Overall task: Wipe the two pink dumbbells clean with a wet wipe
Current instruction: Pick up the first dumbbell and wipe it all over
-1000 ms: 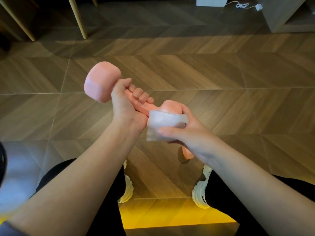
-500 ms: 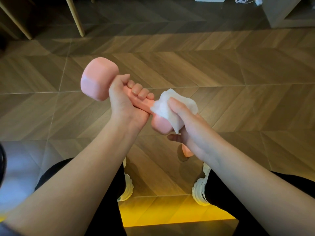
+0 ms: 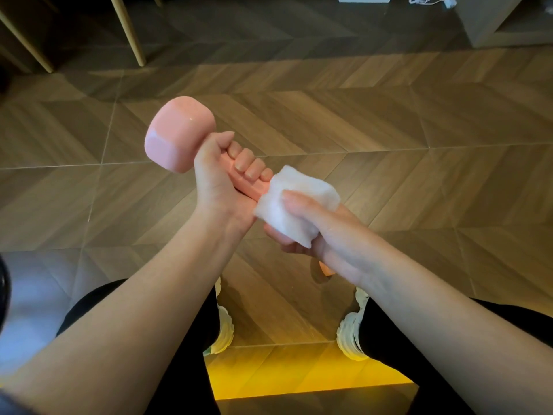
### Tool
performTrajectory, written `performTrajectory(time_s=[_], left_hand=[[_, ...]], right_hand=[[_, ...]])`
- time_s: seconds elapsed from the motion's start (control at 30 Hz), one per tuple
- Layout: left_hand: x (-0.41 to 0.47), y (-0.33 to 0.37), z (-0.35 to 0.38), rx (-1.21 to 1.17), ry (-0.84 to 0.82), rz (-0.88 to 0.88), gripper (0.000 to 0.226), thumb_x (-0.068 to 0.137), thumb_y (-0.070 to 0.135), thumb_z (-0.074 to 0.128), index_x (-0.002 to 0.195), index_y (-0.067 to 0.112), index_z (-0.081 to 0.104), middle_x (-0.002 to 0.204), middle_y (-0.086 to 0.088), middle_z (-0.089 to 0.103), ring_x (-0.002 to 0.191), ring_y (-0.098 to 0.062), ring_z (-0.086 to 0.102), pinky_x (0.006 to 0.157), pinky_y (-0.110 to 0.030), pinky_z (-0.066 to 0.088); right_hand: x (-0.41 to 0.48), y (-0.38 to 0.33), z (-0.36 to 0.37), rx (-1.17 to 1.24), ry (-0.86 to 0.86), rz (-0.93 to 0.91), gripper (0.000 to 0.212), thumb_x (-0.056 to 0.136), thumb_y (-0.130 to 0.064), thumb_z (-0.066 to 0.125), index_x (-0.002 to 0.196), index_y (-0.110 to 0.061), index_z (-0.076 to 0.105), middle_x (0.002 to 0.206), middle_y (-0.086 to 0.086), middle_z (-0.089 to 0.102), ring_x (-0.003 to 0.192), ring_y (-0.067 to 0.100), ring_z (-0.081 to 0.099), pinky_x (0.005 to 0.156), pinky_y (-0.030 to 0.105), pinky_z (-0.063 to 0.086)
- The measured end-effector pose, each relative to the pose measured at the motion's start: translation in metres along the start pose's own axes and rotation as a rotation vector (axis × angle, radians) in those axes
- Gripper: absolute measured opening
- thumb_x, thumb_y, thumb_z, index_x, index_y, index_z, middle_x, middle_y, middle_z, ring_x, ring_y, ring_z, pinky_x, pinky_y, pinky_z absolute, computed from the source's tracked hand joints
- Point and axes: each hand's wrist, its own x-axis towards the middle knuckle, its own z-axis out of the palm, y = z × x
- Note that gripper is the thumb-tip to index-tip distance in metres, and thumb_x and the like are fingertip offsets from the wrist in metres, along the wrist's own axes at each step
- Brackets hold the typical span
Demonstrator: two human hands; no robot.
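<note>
My left hand (image 3: 220, 178) grips the handle of a pink dumbbell (image 3: 179, 134), held in the air with its far head pointing up and left. My right hand (image 3: 317, 232) wraps a white wet wipe (image 3: 294, 200) around the dumbbell's near head, thumb pressing on top of the wipe. That near head is almost fully hidden under the wipe. A small pink bit of the second dumbbell (image 3: 325, 269) shows on the floor below my right wrist; the rest is hidden.
Wooden herringbone floor (image 3: 389, 130) lies all around. Chair or table legs (image 3: 128, 34) stand at the far left. A grey cabinet (image 3: 490, 22) and a white cable are at the far right. My knees and white shoes (image 3: 350, 339) are below.
My right hand has turned the wipe around the near head, from the side to over the top and now wrapped down around it. The dumbbell stays in my left hand.
</note>
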Motion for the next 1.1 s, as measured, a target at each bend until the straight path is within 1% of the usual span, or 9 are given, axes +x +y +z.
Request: performTrajectory(time_s=[0.07, 0.3, 0.4, 0.5, 0.63, 0.77, 0.83, 0.97, 1.1], left_hand=[[0.0, 0.001, 0.001, -0.009, -0.019, 0.007, 0.038, 0.09, 0.021, 0.044, 0.054, 0.021, 0.031, 0.048, 0.006, 0.021, 0.04, -0.014, 0.022, 0.043, -0.024, 0.032], [0.001, 0.006, -0.002, -0.038, 0.01, 0.008, 0.036, 0.09, 0.02, 0.044, 0.055, 0.021, 0.031, 0.048, 0.006, 0.022, 0.041, -0.013, 0.021, 0.045, -0.024, 0.029], [0.001, 0.007, -0.003, -0.034, 0.03, 0.01, 0.037, 0.09, 0.021, 0.044, 0.054, 0.021, 0.032, 0.048, 0.007, 0.022, 0.04, -0.012, 0.022, 0.043, -0.023, 0.029], [0.001, 0.007, -0.004, -0.052, 0.048, 0.002, 0.038, 0.09, 0.021, 0.044, 0.054, 0.021, 0.032, 0.048, 0.007, 0.022, 0.04, -0.012, 0.022, 0.043, -0.022, 0.029], [0.002, 0.003, -0.004, -0.083, 0.107, 0.004, 0.035, 0.088, 0.021, 0.051, 0.056, 0.018, 0.036, 0.05, 0.005, 0.032, 0.041, -0.012, 0.033, 0.047, -0.022, 0.036], [0.0, 0.0, 0.0, -0.12, 0.174, 0.017, 0.035, 0.09, 0.021, 0.056, 0.061, 0.019, 0.036, 0.048, 0.006, 0.034, 0.038, -0.01, 0.035, 0.044, -0.02, 0.038], [-0.001, 0.001, 0.0, -0.1, 0.169, 0.045, 0.035, 0.092, 0.021, 0.053, 0.063, 0.02, 0.032, 0.047, 0.007, 0.027, 0.037, -0.01, 0.028, 0.041, -0.019, 0.033], [-0.005, 0.001, 0.002, -0.049, 0.117, 0.083, 0.035, 0.093, 0.018, 0.046, 0.063, 0.02, 0.029, 0.046, 0.007, 0.021, 0.037, -0.011, 0.022, 0.038, -0.02, 0.029], [-0.005, 0.002, 0.001, -0.035, 0.123, 0.079, 0.034, 0.092, 0.017, 0.046, 0.063, 0.02, 0.029, 0.048, 0.006, 0.021, 0.038, -0.012, 0.022, 0.04, -0.02, 0.029]], right_hand=[[0.001, -0.004, 0.0, 0.056, 0.046, 0.017, 0.034, 0.091, -0.042, 0.064, 0.121, -0.026, 0.061, 0.1, 0.003, 0.072, 0.085, 0.016, 0.068, 0.067, 0.035, 0.056], [0.002, -0.007, -0.001, 0.123, -0.02, 0.114, 0.057, 0.082, -0.051, 0.061, 0.131, -0.022, 0.057, 0.106, 0.009, 0.067, 0.088, 0.025, 0.066, 0.072, 0.039, 0.057], [-0.001, -0.002, -0.001, 0.041, -0.111, 0.047, 0.046, 0.083, -0.039, 0.071, 0.124, -0.023, 0.06, 0.107, 0.006, 0.069, 0.093, 0.02, 0.066, 0.076, 0.038, 0.058], [-0.002, -0.001, -0.001, -0.095, -0.167, -0.106, 0.023, 0.086, -0.023, 0.066, 0.108, -0.027, 0.067, 0.104, 0.002, 0.065, 0.095, 0.012, 0.063, 0.078, 0.03, 0.054], [-0.001, -0.004, -0.001, -0.143, -0.156, -0.184, 0.026, 0.082, -0.017, 0.068, 0.106, -0.028, 0.067, 0.106, -0.002, 0.062, 0.099, 0.009, 0.06, 0.081, 0.025, 0.05], [-0.001, 0.001, -0.001, -0.263, 0.076, -0.224, 0.058, 0.066, -0.025, 0.08, 0.118, -0.03, 0.055, 0.103, -0.015, 0.068, 0.094, 0.001, 0.066, 0.07, 0.02, 0.054], [0.0, 0.003, 0.003, -0.266, 0.098, -0.257, 0.052, 0.068, -0.029, 0.079, 0.114, -0.031, 0.055, 0.095, -0.023, 0.069, 0.09, -0.002, 0.067, 0.069, 0.019, 0.054], [0.004, 0.0, 0.003, -0.218, 0.128, -0.197, 0.04, 0.078, -0.047, 0.067, 0.114, -0.032, 0.059, 0.102, -0.012, 0.07, 0.089, 0.001, 0.067, 0.068, 0.019, 0.052], [0.002, -0.002, -0.008, -0.244, 0.04, 0.001, 0.052, 0.08, -0.061, 0.059, 0.127, -0.039, 0.056, 0.116, -0.005, 0.068, 0.102, 0.012, 0.063, 0.083, 0.033, 0.052]])
